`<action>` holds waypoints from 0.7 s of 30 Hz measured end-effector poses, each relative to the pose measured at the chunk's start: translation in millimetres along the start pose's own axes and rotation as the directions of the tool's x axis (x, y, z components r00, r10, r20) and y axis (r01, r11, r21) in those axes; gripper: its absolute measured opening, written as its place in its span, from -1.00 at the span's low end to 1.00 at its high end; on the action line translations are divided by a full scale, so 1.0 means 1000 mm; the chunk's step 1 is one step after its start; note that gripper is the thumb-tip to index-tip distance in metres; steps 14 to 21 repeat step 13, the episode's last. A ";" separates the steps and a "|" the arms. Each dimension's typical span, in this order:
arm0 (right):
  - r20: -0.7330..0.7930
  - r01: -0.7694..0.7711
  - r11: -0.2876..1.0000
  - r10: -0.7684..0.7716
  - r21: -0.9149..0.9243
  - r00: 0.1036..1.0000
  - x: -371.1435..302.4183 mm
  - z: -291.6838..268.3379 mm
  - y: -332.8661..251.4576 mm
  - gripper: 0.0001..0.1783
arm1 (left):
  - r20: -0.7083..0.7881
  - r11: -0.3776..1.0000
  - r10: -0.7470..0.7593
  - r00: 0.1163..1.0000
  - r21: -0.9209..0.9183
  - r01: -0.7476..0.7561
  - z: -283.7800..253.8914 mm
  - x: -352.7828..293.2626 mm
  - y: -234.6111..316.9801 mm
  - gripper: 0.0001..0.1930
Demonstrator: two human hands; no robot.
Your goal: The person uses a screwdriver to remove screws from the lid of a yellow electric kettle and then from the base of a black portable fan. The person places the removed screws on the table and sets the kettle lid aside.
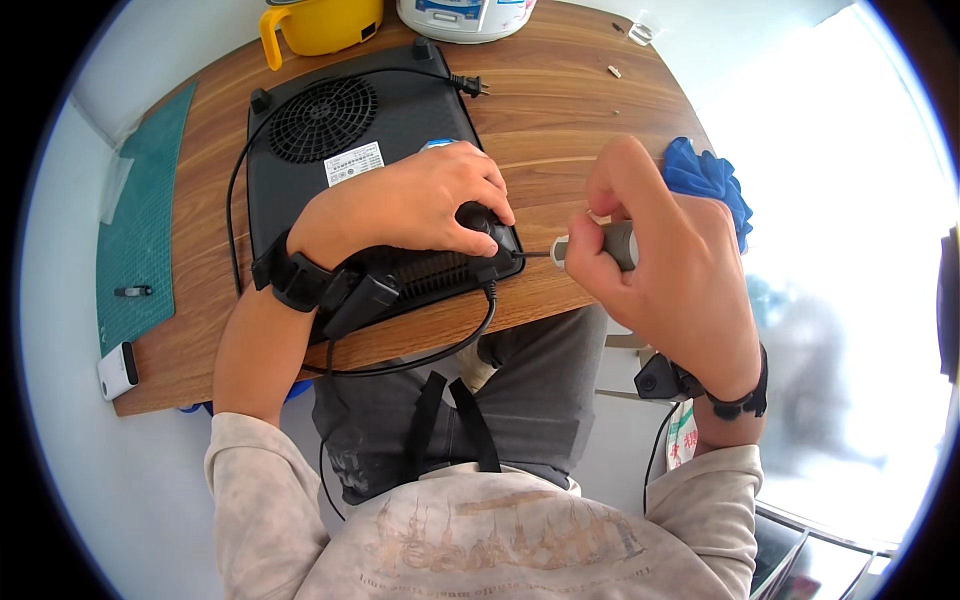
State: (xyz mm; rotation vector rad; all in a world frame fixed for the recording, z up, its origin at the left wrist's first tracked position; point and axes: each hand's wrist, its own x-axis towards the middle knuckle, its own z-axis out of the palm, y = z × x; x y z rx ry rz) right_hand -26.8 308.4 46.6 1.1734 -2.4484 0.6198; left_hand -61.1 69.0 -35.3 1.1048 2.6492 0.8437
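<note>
A black induction cooker (425, 120) lies bottom side up on the wooden table, its round fan grille (323, 119) and white label facing upward. My left hand (430, 205) rests across its near right part, thumb and fingers curled round a black foot at the corner. My right hand (680, 260) is closed round the grey handle of a screwdriver (622, 245). The screwdriver lies roughly level, its thin shaft pointing left to the cooker's edge beside the power cord (490, 300). Where its tip meets the cooker is too small to make out.
The cord loops round the cooker to a plug (470, 87) on its far side. A yellow pot (325, 27) and a white appliance (468, 20) stand at the back. A blue cloth (708, 180) lies right; a green cutting mat (140, 250) and white device (118, 370) lie left.
</note>
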 end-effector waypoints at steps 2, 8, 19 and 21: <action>0.018 0.001 1.000 -0.002 0.021 1.000 0.001 -0.002 0.004 -0.73 | 0.002 1.000 -0.005 1.000 -0.008 0.005 0.000 0.000 0.000 -0.65; 0.101 0.004 0.991 -0.017 0.132 0.995 0.004 -0.008 0.007 -0.63 | 0.006 1.000 -0.014 1.000 0.001 0.014 0.000 0.000 -0.001 -0.64; 0.138 -0.025 0.997 0.015 0.074 0.990 0.006 -0.009 0.017 -0.59 | 0.017 1.000 -0.027 0.999 0.009 0.027 -0.001 0.000 0.002 -0.63; 0.138 -0.025 0.997 0.015 0.074 0.990 0.006 -0.009 0.017 -0.59 | 0.017 1.000 -0.027 0.999 0.009 0.027 -0.001 0.000 0.002 -0.63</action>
